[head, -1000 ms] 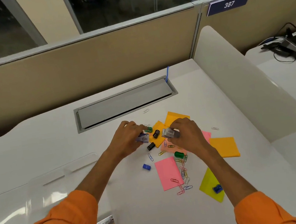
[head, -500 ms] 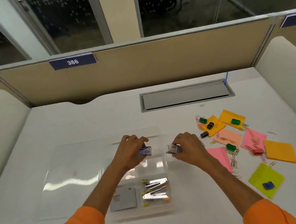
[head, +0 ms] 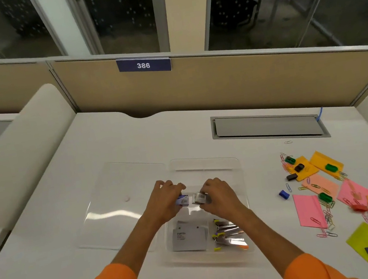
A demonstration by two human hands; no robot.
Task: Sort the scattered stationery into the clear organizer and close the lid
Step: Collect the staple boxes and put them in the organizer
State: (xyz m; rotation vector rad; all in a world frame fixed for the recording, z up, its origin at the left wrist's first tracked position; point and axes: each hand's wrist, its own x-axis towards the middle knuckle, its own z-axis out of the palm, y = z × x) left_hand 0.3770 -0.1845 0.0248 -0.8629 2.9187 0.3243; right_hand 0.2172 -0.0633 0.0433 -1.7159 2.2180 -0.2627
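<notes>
The clear organizer [head: 236, 167] sits open in the middle of the white desk, its flat lid [head: 115, 198] lying to the left. My left hand [head: 166, 200] holds a small blue-and-white box [head: 183, 199] over the organizer's middle. My right hand [head: 218, 194] grips a small grey box with a barcode [head: 199, 198] right beside it. Inside the organizer's near compartments lie a grey packet [head: 188, 236] and several metal clips [head: 229, 234]. Scattered sticky notes, such as a pink one [head: 309, 211], lie to the right with paper clips [head: 327, 215] and binder clips.
A grey cable hatch [head: 267, 126] is set into the desk at the back right. Beige partitions with a "386" sign [head: 143, 65] close the back. Padded white dividers [head: 17, 146] flank both sides. A blue binder clip [head: 284, 194] lies between organizer and notes.
Both hands carried their small boxes from the stationery pile leftward to above the organizer. My view turned left, so the pile now lies at the right.
</notes>
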